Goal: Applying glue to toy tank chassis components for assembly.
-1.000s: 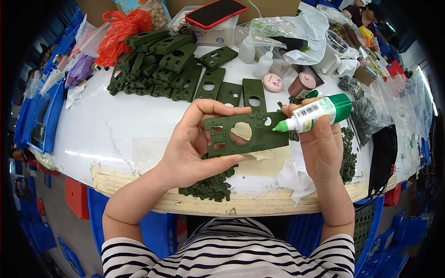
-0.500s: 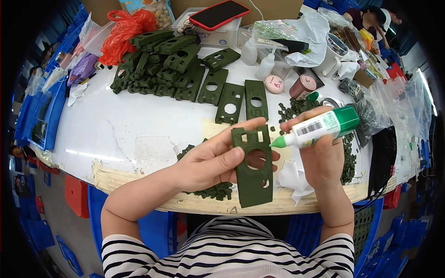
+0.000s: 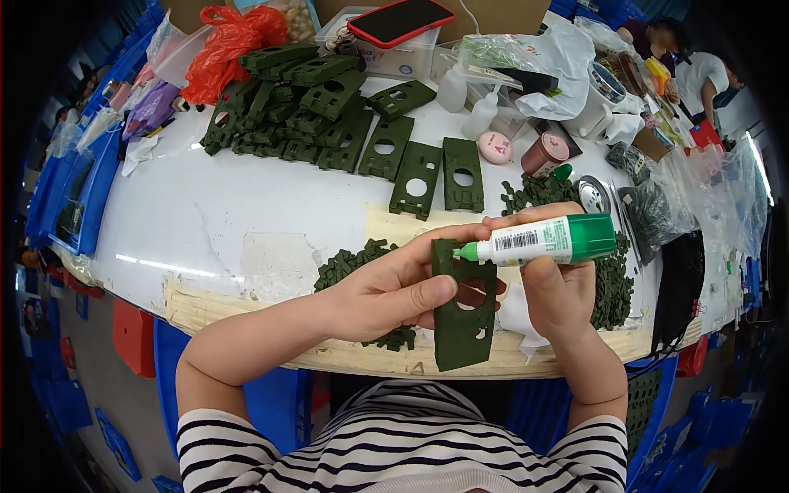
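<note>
My left hand (image 3: 394, 292) grips a dark green plastic plate (image 3: 460, 337), thumb on its front face and fingers behind. The plate is long, with a large round hole and smaller cutouts, and it is held upright above the table's front edge. In my right hand (image 3: 563, 292) is a white glue bottle (image 3: 530, 241) with a green base and a green pointed nozzle. The bottle lies almost level, its nozzle tip at the upper part of the plate. Whether the tip touches the plate, I cannot tell. Part of the plate's top is hidden behind the bottle.
Similar green plates (image 3: 329, 99) are heaped at the back left, with several laid out towards the middle. Small green pieces (image 3: 353, 263) lie in piles left and right of my hands. A phone (image 3: 400, 20) rests on a clear box. Squeeze bottles (image 3: 482, 111) and a pink jar (image 3: 546, 154) stand farther back.
The glue bottle has swung nearer level, and its nozzle has moved left across the plate's upper part. The plate has shifted slightly right in my left hand's grip.
</note>
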Tool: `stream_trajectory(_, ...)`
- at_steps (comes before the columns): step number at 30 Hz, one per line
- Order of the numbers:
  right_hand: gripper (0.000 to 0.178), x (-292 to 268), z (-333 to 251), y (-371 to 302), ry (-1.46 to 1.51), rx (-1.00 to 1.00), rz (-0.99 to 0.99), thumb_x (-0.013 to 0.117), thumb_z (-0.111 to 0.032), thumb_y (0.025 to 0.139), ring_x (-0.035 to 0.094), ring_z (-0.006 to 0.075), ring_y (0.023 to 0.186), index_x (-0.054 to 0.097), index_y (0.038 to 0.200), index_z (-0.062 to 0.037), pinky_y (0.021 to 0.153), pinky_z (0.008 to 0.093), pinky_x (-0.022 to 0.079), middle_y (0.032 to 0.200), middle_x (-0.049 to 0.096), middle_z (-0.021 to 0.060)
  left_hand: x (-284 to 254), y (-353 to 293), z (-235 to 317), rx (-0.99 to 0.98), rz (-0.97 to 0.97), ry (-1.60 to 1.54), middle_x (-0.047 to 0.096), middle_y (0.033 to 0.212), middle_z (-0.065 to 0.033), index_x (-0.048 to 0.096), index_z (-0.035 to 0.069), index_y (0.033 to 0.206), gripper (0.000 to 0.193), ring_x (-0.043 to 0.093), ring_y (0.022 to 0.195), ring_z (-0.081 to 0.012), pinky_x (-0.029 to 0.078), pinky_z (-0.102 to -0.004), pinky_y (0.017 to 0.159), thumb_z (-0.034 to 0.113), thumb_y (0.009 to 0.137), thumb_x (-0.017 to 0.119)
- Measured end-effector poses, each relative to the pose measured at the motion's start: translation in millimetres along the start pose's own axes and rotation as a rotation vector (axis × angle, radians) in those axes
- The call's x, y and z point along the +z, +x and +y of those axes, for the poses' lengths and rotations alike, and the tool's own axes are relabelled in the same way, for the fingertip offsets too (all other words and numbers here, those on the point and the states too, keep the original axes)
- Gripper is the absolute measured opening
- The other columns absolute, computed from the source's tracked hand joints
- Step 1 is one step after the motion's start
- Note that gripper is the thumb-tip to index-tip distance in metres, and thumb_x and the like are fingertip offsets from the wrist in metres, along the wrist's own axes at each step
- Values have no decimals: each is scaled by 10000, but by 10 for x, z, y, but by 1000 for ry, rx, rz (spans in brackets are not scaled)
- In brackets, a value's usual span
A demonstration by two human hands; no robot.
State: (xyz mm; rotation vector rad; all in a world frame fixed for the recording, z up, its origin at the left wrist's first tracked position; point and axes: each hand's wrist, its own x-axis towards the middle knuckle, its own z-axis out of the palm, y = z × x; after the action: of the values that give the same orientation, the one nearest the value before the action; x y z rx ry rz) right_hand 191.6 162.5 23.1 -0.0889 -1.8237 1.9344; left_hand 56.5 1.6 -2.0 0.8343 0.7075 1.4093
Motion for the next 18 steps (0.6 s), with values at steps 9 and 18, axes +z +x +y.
stream_trajectory(9,412,-26,71,11,91,-97,-51,700,-138,849,621,220,1022,473,1154,20,893,347,513,1104,623,182,2,-8,-11,5,20,11,487,1312,-110,162,133,1477,577,490,1218,-184,479,-344,924,318,1002,433)
stream_trajectory(18,498,13,6,6,-42,-28,-17,674,-380,858,611,278,1061,475,1132,-15,960,428,457,1078,636,188,10,-16,-1,-3,36,7,476,1312,-101,176,134,1473,566,490,1217,-184,481,-353,930,307,1001,436)
